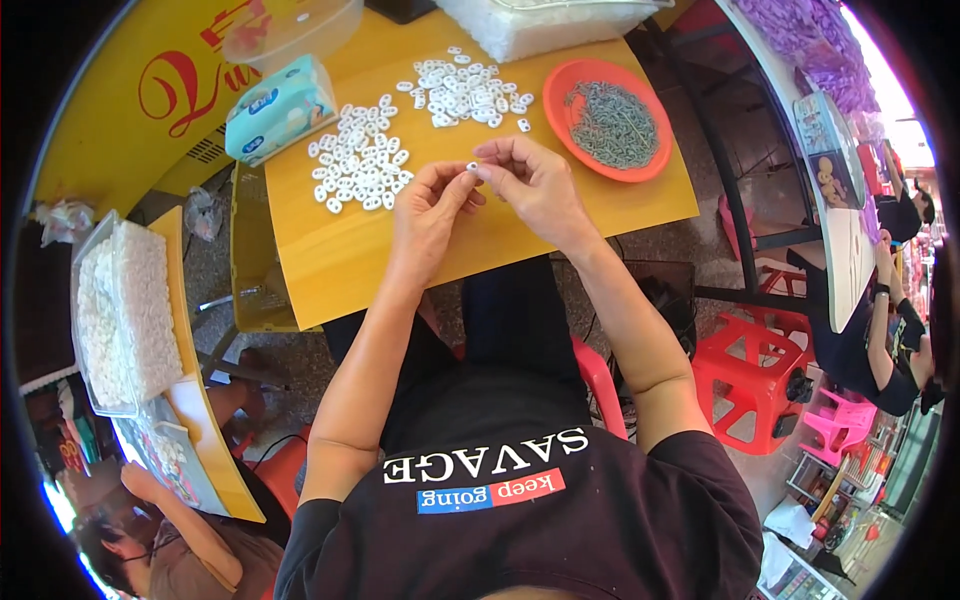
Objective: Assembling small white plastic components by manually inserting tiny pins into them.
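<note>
Over the front of the yellow table, my left hand (432, 208) pinches a small white plastic piece (472, 168) between thumb and fingers. My right hand (540, 190) meets it there, its thumb and forefinger closed at the same piece; whatever else it may grip is too small to make out. Just beyond my left hand lies a loose pile of white oval two-hole pieces (362, 160). A second pile of such pieces (465, 92) is farther back. Right of it, an orange-red bowl (562, 88) holds many small grey screws (612, 125).
A teal tissue pack (280, 110) and a clear container (310, 35) stand at the table's back left. At the far edge is a clear bin of white pieces (545, 25). Red stools (745, 370) stand at right. A person (200, 530) works at another table on the left.
</note>
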The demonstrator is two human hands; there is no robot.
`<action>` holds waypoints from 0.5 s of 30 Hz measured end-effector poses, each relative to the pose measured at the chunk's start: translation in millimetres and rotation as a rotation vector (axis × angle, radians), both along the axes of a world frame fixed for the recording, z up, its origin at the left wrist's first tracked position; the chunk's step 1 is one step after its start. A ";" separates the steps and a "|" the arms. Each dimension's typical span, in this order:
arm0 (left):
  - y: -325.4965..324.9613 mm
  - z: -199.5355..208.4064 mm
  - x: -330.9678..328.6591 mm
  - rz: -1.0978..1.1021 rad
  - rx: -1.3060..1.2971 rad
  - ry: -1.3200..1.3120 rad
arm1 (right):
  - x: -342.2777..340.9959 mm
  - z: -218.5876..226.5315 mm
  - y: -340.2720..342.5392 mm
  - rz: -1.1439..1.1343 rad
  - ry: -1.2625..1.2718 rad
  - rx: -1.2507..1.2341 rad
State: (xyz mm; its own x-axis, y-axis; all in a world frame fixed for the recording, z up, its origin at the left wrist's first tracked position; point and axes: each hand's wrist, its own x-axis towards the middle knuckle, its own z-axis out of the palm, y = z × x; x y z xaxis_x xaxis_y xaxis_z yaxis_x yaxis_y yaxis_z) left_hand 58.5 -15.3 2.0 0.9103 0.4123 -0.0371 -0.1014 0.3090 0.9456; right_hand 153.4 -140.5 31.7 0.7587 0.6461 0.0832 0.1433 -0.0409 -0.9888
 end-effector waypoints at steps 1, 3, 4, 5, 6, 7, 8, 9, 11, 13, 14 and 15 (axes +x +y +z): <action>0.0 0.2 1.8 0.007 -0.014 -0.024 | 0.6 1.6 -1.7 -0.006 0.002 -0.002; -1.1 1.5 3.6 -0.001 -0.050 -0.009 | 3.4 3.8 -3.9 0.039 0.014 0.016; -1.3 -0.4 4.2 -0.010 -0.048 -0.014 | 6.1 4.1 -6.1 0.035 0.016 0.014; -1.2 -1.7 4.5 -0.017 -0.045 -0.020 | 9.6 4.5 -9.9 0.036 -0.033 -0.018; -1.0 -2.3 4.0 -0.019 -0.047 -0.018 | 13.7 5.6 -14.3 0.038 -0.081 -0.050; -0.8 -1.9 2.5 0.002 -0.038 -0.016 | 23.9 8.9 -20.1 -0.001 -0.210 -0.117; -0.6 -4.2 2.0 0.023 -0.040 -0.013 | 39.3 11.1 -26.2 -0.038 -0.338 -0.194; -0.2 -6.5 2.5 0.024 -0.051 -0.009 | 55.1 11.2 -30.9 -0.115 -0.463 -0.214; -1.4 -6.5 3.7 -0.003 -0.052 -0.020 | 85.1 17.8 -45.5 -0.179 -0.612 -0.381; -3.0 -4.3 4.2 -0.007 -0.047 -0.008 | 106.9 16.5 -54.9 -0.194 -0.754 -0.487; -3.6 -3.6 4.4 -0.011 -0.039 0.003 | 115.5 15.2 -57.4 -0.209 -0.898 -0.591; -3.7 -3.9 4.6 -0.011 -0.042 0.004 | 122.3 12.8 -58.9 -0.192 -0.959 -0.672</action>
